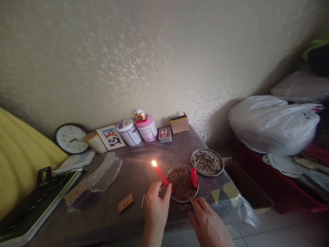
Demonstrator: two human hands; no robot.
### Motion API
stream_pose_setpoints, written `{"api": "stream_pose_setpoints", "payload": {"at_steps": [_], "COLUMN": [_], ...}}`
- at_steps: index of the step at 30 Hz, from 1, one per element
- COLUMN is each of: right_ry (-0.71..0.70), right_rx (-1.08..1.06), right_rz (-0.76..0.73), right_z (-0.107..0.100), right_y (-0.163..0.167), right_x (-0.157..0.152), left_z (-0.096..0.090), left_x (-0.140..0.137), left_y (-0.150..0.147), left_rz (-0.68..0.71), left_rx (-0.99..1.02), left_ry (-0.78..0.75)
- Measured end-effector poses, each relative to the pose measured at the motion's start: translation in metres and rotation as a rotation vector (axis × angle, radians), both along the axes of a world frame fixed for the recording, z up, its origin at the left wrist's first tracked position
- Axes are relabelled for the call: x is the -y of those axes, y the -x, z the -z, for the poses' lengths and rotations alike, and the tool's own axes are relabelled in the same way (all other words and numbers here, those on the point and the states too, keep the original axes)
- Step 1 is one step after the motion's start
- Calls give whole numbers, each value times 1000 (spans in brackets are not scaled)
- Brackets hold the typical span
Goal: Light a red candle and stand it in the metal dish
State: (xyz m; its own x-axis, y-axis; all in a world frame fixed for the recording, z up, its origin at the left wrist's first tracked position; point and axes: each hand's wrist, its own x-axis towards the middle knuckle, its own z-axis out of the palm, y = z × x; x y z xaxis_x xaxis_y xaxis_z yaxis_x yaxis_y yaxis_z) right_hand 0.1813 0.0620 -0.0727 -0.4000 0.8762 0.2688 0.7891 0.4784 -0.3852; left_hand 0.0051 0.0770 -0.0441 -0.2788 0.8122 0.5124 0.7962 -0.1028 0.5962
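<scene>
My left hand [156, 202] is closed around the lower part of a lit red candle [161, 175], which leans to the left at the left rim of a round metal plate [196, 194]. The candle's flame burns at its upper left end. Dark brown residue covers the plate's inside. A second red candle [193, 178], unlit, stands upright at the plate's right side. My right hand [207, 219] is at the front rim, index fingertip against or very close to it and thumb apart. Beside my left hand lie a matchstick [143, 200] and a small brown matchbox [125, 203].
Right of the candles is another metal plate [207, 162] holding burnt matchsticks. A plastic-wrapped pack [82, 195] lies to the left. Along the wall stand a clock [70, 137], a panda picture [111, 137], two cans [146, 128] and a cardboard box [179, 123].
</scene>
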Motion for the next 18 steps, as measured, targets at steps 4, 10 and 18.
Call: {"api": "stream_pose_setpoints", "payload": {"at_steps": [4,10,18], "right_ry": [-3,-29,-150], "right_rx": [9,-27,-145], "right_rz": [8,12,43], "right_z": [-2,-5,-9], "right_y": [0,0,-5], "right_x": [0,1,0], "left_z": [1,-2,-20], "left_x": [0,4,16], "left_y": [1,5,41], "left_rz": [-19,-39,-194], "left_rx": [0,60,474], "left_ry": [2,-14,-139]}}
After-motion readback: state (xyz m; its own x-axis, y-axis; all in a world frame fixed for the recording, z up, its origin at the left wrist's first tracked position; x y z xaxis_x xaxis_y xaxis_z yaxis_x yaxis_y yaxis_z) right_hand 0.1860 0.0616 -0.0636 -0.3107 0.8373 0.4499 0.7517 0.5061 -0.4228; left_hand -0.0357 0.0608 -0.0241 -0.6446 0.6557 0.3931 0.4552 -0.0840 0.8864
